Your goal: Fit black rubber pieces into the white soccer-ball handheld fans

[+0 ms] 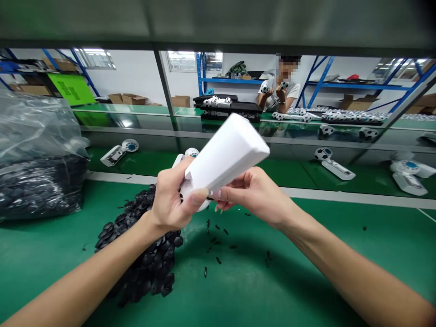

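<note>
A white angular plastic piece (231, 152) is held up in the middle, tilted toward the upper right. My left hand (177, 195) is wrapped round its lower end, the thumb pressed on it. A round white part shows partly behind that hand. My right hand (250, 195) has thumb and fingers pinched at the underside of the piece, close to my left thumb; a tiny dark bit shows at the fingertips, too small to name. Below, a heap of black flat pieces (150, 263) lies on the green table (245, 290), with several small black bits (218, 260) scattered beside it.
A clear bag of black pieces (37, 181) stands at the left. Beyond the pale table edge (316, 194), white units with football-patterned round ends (337, 169) lie on a green belt (289, 172). Across it, a person (279, 93) holds similar parts. A metal panel (218, 25) hangs overhead.
</note>
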`<move>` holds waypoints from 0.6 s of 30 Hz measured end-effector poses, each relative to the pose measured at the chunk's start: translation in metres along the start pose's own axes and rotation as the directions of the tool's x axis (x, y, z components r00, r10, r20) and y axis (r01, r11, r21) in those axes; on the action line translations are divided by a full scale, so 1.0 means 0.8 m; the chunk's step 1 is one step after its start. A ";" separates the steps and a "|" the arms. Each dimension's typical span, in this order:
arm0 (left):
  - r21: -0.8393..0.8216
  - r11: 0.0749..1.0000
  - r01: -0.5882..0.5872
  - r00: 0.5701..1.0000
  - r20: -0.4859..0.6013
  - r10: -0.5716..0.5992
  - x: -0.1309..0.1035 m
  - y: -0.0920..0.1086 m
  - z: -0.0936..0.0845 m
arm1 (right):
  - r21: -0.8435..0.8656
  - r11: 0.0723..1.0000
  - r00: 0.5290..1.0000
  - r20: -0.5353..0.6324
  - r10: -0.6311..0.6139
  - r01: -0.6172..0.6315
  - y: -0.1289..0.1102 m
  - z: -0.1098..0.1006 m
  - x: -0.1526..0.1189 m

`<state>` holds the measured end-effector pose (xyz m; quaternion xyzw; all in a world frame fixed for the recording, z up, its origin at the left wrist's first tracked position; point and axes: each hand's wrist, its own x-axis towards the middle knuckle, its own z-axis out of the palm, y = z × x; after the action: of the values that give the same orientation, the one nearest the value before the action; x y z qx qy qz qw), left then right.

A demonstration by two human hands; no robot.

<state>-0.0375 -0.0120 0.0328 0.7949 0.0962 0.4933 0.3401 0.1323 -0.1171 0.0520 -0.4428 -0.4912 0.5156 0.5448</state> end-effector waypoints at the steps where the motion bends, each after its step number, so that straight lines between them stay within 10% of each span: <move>1: 0.035 0.997 -0.062 0.998 0.014 0.062 0.001 0.001 0.000 | -0.015 1.000 1.000 0.008 -0.013 0.013 0.001 0.000 0.000; 18: 0.141 0.947 -0.288 0.934 0.258 0.246 0.017 0.053 -0.003 | -0.092 0.996 0.994 0.104 0.022 -0.012 0.005 0.002 -0.009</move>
<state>-0.0404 -0.0362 0.0701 0.8807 -0.0110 0.4261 0.2067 0.1304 -0.1243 0.0477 -0.4436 -0.5382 0.5199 0.4931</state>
